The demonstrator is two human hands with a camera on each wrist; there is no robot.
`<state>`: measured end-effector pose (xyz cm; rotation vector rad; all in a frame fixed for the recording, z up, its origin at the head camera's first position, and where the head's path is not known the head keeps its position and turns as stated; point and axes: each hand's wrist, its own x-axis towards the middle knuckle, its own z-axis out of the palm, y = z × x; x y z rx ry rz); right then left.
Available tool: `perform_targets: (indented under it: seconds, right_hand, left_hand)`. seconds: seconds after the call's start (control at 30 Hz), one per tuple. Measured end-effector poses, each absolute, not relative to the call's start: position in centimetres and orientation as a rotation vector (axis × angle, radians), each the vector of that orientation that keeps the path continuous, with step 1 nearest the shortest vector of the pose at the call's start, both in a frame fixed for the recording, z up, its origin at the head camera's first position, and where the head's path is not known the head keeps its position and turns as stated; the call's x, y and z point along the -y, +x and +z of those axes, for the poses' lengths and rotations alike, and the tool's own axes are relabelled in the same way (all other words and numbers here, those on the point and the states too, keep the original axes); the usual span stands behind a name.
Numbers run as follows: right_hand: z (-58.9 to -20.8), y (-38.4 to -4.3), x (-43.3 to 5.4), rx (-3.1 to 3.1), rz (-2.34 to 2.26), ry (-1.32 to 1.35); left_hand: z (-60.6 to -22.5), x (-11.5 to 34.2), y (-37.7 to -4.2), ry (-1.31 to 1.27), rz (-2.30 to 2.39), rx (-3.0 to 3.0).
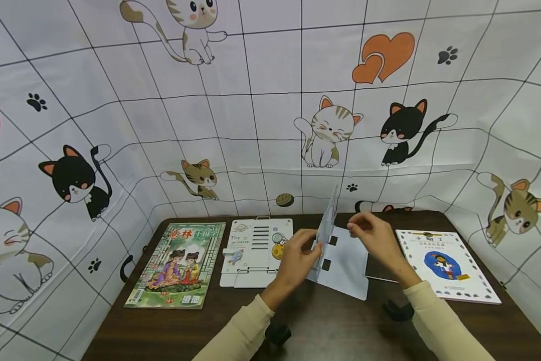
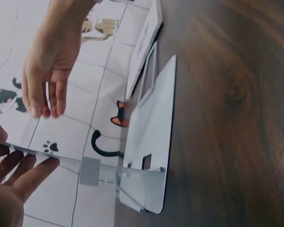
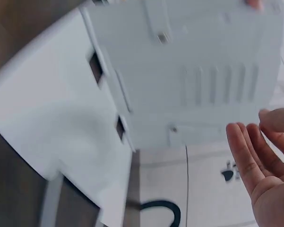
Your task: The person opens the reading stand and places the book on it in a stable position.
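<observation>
A pale metal folding bookstand stands on the table with its hinged panel raised upright from its base plate. My left hand pinches the panel's near edge between thumb and fingers, as the left wrist view also shows. My right hand hovers in the air just right of the panel, over the base plate, fingers loosely bent and holding nothing. In the right wrist view, the panel's back has a row of slots and small swivel arms, and the base plate has dark rectangular cutouts along the hinge.
Left on the dark wooden table lie a green magazine and another white bookstand, flat, with cartoon print. A white book lies at right. Behind hangs a cat-patterned cloth.
</observation>
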<state>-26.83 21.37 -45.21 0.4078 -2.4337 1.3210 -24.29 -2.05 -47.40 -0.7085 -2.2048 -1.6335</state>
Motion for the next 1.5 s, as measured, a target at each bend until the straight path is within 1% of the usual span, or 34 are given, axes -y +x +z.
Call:
perform_targets:
  seconds: [0.1,0.27,0.57,0.83,1.23,1.5]
  right_hand:
    - [-44.4,-28.4,-22.7,2.449,1.279,0.311]
    - [-43.9,-30.5,-24.2,2.465,1.259,0.263]
    - [-44.1,-31.8,-24.8,2.572,1.32,0.299]
    - [-44.4,-31.3,-25.7,2.483,1.3,0.148]
    - [-45.2,-29.2,-27.2,2.423,1.202,0.116]
    - [-45.2,-28.0,-27.1,2.437,1.18,0.136]
  left_hand:
    - [-47.2,2.5,-24.6,-0.721,-1.571,2.235]
    - [-47.2,3.0,-25.0,-0.782,-1.555,2.264]
    - [-47.1,3.2,-25.4,-0.871,-1.608,2.283]
    - [-47.7,3.4,-27.4,-0.838,-1.52,2.285]
    - [-47.5,4.3,-31.6,-0.663,-1.484,2.367]
    - [-47.1,4.7,-32.4,-0.598,-1.505,2.408]
